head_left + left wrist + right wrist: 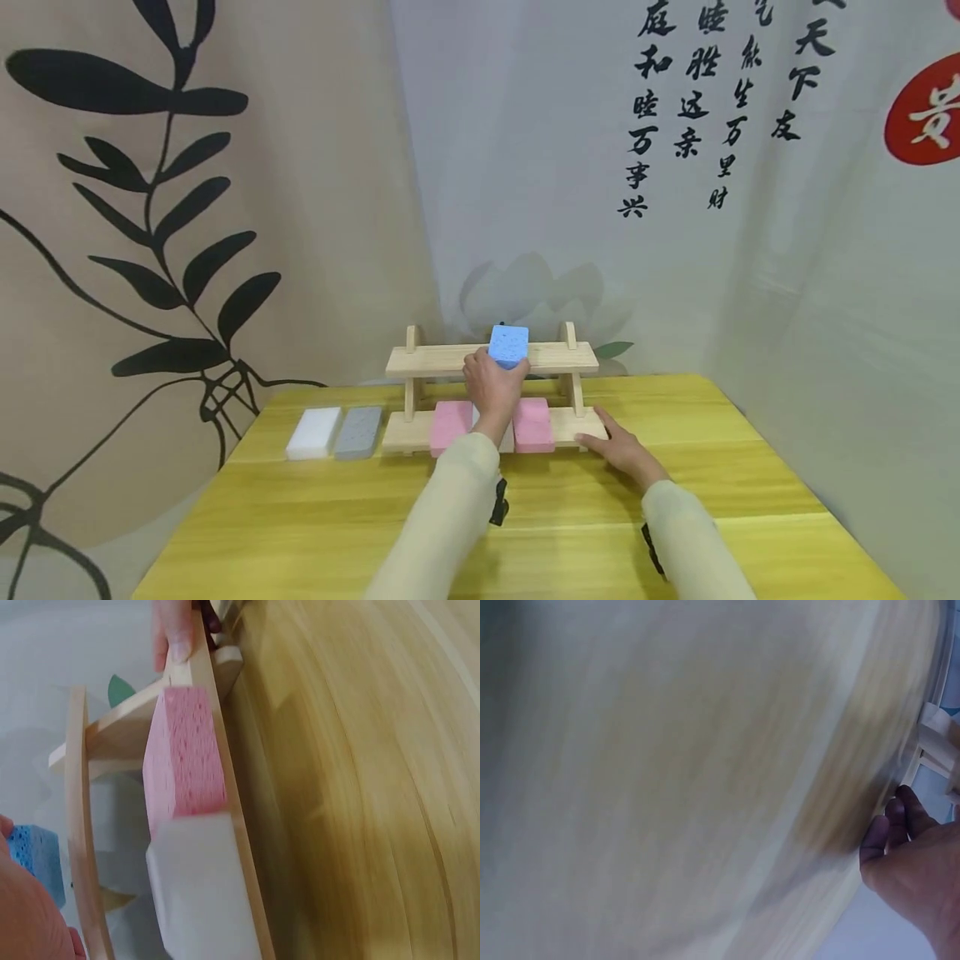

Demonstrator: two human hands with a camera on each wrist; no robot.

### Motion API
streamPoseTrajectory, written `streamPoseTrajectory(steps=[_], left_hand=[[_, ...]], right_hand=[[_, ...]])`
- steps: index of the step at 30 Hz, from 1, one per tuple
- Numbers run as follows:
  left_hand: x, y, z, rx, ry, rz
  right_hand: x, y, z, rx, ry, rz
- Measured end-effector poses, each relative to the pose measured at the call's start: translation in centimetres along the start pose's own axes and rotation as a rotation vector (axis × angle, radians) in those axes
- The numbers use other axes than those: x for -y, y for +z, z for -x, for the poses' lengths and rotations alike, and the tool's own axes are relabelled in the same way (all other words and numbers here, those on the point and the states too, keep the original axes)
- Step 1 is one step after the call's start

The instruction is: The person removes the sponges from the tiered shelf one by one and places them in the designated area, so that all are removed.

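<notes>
Blue sponge: it was in the left hand, at the upper shelf [431, 360]; whether it touched the board, I could not tell.
Left hand [495, 387]: it pinched the blue sponge [509, 343] between thumb and curled fingers.
Right hand [621, 446]: it gripped the right end of the lower shelf [408, 432], probably to steady the rack.
Lower shelf: a white sponge [202, 885] already lay between the left pink sponge [452, 427] and the right pink sponge [534, 425]; this row seemed finished.
Upper shelf: besides the blue sponge I saw no piece there, so this part was probably just beginning.
Left on the desk [600, 550]: a white block [313, 433] and a grey block [358, 433] lay beside the rack, perhaps waiting for their turn.
Edges: the rack stood near the back of the desk, with the printed backdrop [510, 167] close behind.
Open room: bare board showed on both sides of the blue sponge, and wide desk surface lay in front.
</notes>
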State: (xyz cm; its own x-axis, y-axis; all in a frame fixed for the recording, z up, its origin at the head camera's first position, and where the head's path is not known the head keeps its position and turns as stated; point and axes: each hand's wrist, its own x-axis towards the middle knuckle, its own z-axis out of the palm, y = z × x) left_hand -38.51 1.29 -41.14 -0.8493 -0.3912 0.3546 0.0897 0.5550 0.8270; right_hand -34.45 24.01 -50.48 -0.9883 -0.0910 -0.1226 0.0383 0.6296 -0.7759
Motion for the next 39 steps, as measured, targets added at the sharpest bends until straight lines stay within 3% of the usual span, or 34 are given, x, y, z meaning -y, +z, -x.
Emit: streamPoseTrajectory(steps=[7,13,28,39], left_hand=[[0.9,-1.9,-0.9,0.014,-0.011,0.049],[1.1,-3.7,-1.6,0.027,0.035,0.057],[2.5,-9.2,-3.5,0.063,0.023,0.107],[5.4,-12.6,-5.4,0.020,0.055,0.093]], right_hand=[[-0.1,0.1,0.2,0.009,-0.021,0.000],[0.2,-0.1,0.5,0.009,-0.041,-0.012],[0.3,0.1,-0.2,0.035,0.005,-0.024],[-0.1,0.3,-0.5,0.026,0.005,-0.015]])
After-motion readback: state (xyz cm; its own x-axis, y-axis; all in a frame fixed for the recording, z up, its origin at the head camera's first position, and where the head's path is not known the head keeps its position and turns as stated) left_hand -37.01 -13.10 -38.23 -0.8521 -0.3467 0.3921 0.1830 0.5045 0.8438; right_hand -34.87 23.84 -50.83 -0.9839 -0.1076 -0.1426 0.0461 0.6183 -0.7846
